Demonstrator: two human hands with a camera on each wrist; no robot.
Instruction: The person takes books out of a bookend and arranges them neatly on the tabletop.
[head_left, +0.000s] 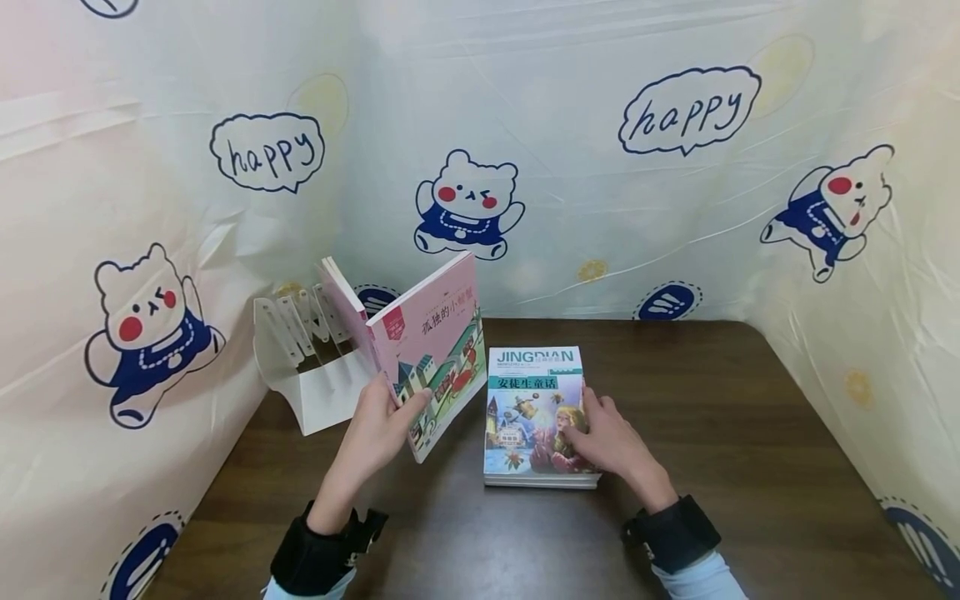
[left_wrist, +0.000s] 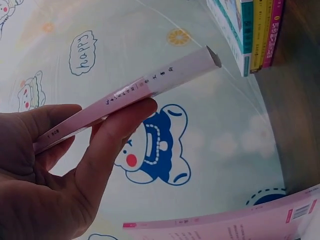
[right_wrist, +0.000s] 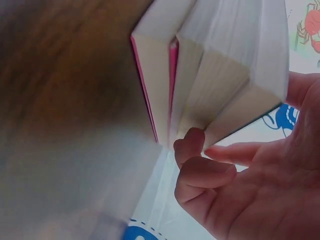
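My left hand (head_left: 382,429) pinches a pink picture-covered book (head_left: 431,342) by its lower edge, thumb on the cover. The book is raised and tilted beside a white slotted book rack (head_left: 330,400). A second pink book (head_left: 345,292) stands at the rack, partly hidden behind the held one. On the table, my right hand (head_left: 615,437) grips the right side of a stack of books (head_left: 525,417), thumb over the top cover. Page edges (right_wrist: 225,95) of that stack show close to the fingers in the right wrist view. Colored spines (left_wrist: 260,35) appear in the left wrist view.
The brown wooden table (head_left: 712,400) extends to the right of the stack. A pale curtain (head_left: 570,208) printed with cartoon bears surrounds it at the back and sides. The rack's upright dividers (head_left: 296,321) stand near the left edge.
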